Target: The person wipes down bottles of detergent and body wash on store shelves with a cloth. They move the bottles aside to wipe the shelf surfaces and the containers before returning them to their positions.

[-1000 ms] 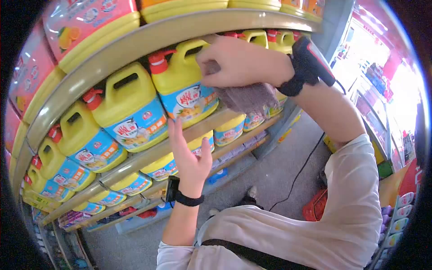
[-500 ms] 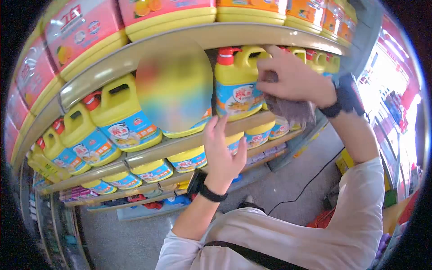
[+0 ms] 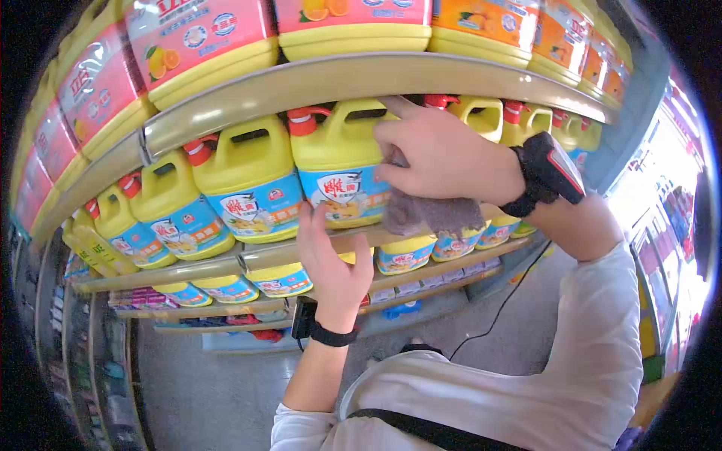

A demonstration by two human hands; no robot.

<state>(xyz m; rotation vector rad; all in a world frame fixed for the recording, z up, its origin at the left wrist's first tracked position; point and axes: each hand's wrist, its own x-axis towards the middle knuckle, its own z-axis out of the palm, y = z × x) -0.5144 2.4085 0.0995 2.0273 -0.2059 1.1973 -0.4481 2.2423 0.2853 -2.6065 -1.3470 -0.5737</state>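
Observation:
My right hand (image 3: pixel 444 154) is closed on a grey-brown cloth (image 3: pixel 436 216), which hangs below the fingers. Its index finger reaches the handle area of a yellow jug (image 3: pixel 335 146) with a red pump top and a blue label, and the cloth lies against the jug's right side. My left hand (image 3: pixel 335 259) has its fingers stretched out, with the fingertips at the lower front of that same jug. A black wristband sits on each wrist.
Matching jugs (image 3: pixel 248 177) line the shelf on both sides. Above runs a shelf edge (image 3: pixel 331 83) under large pink-labelled (image 3: pixel 353 22) and orange-labelled containers (image 3: pixel 485 30). More jugs (image 3: pixel 406 255) stand one level lower. A black cable (image 3: pixel 500 304) lies on the floor.
The view has shifted left along the shelf. Both hands have moved left relative to the jugs, the right one from the neighbouring jug, still carrying the cloth.

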